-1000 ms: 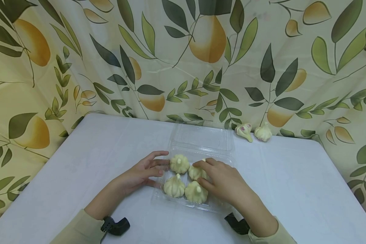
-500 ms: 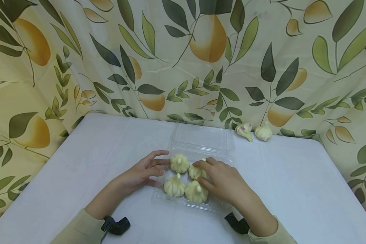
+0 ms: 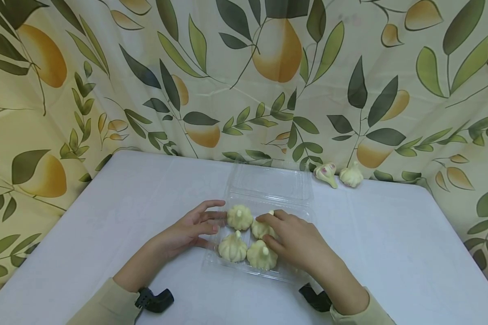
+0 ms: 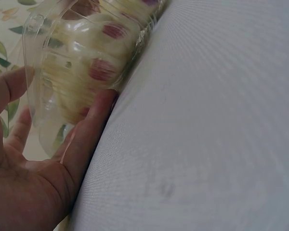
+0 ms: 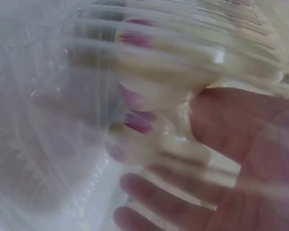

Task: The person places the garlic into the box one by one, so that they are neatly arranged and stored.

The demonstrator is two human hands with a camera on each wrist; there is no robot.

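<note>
An open clear plastic clamshell container (image 3: 284, 273) lies on the table with several pale garlic bulbs in its base. My right hand (image 3: 298, 237) reaches in from the right and grips the far-right garlic bulb (image 3: 261, 229) between thumb and fingers. Just below its thumb sits the near-right garlic bulb (image 3: 262, 256). On the left side are a far garlic bulb (image 3: 239, 217) and a near garlic bulb (image 3: 232, 248). My left hand (image 3: 187, 230) touches the container's left side with spread, fairly straight fingers. Purple patches show on the bulbs through the plastic wall (image 4: 53, 115) in the left wrist view.
The container's lid (image 3: 270, 183) is folded back behind its base. Two more garlic bulbs, one purple-streaked garlic bulb (image 3: 325, 174) and one whitish garlic bulb (image 3: 351, 175), lie at the table's back edge by the patterned cloth (image 3: 244, 99). A white cover (image 3: 146, 189) lies over the table.
</note>
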